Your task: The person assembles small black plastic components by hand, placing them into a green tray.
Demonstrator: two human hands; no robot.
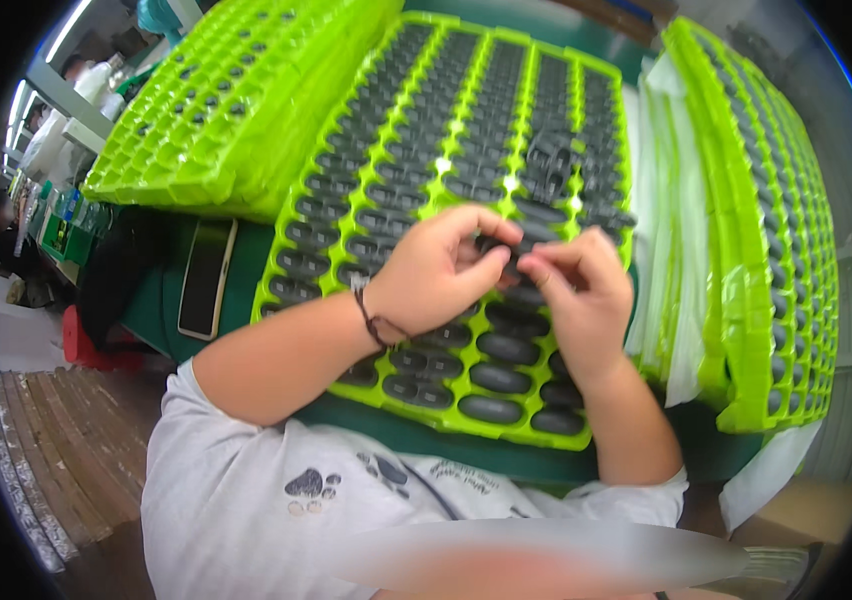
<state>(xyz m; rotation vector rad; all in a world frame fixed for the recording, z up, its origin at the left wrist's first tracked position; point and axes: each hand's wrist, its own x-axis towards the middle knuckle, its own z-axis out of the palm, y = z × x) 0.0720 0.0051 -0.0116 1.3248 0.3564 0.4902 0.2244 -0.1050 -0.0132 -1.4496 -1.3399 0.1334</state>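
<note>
In front of me a bright green tray lies on a dark green table, its columns of cups filled with dark, rounded plastic pieces. Over its middle, my left hand pinches a small black rounded piece between thumb and bent forefinger. From the other side, my right hand closes its thumb and forefinger on the same piece. Fingers cover most of it, so its exact kind cannot be told. Just beyond the hands, a few dark pieces lie loosely on top of the filled cups.
To the left rises a stack of green trays, the top one holding scattered small dark pieces. A phone lies beside it. On the right stand more filled green trays with white sheets alongside. A red stool is at far left.
</note>
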